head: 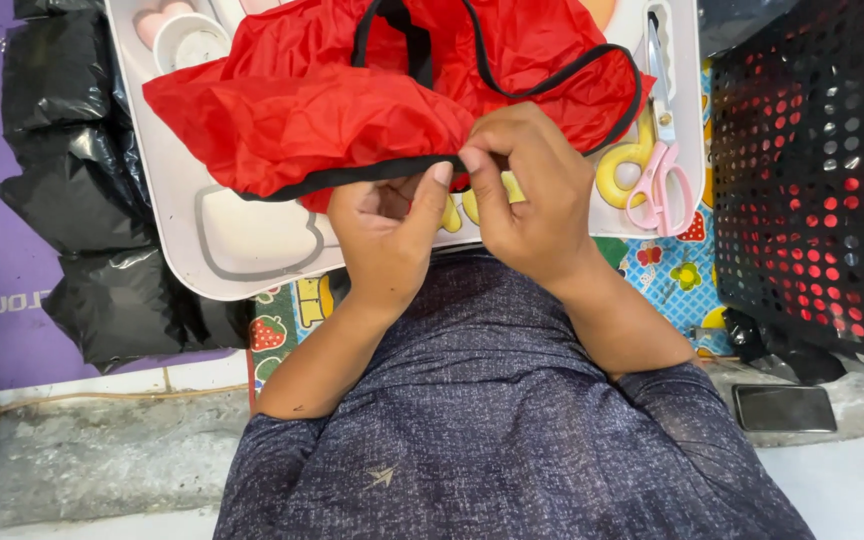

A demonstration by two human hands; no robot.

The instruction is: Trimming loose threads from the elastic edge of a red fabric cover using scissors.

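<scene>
From the head camera I see my left hand and right hand close together, thumbs and forefingers of both pinched on the black-piped edge of a thin, crumpled red fabric piece with black binding. I judge the two-handed pinch keeps that hem taut so the edge can be worked between the fingertips. The fabric lies spread over a white plastic tray table with a grey outline, which carries its weight just in front of my chest.

Just right of my right hand, pink-handled scissors lie on the tray's edge beside a yellow ring-shaped handle. A black perforated plastic crate stands further right, black plastic bags are heaped on the left, and a dark phone lies on the concrete ledge
</scene>
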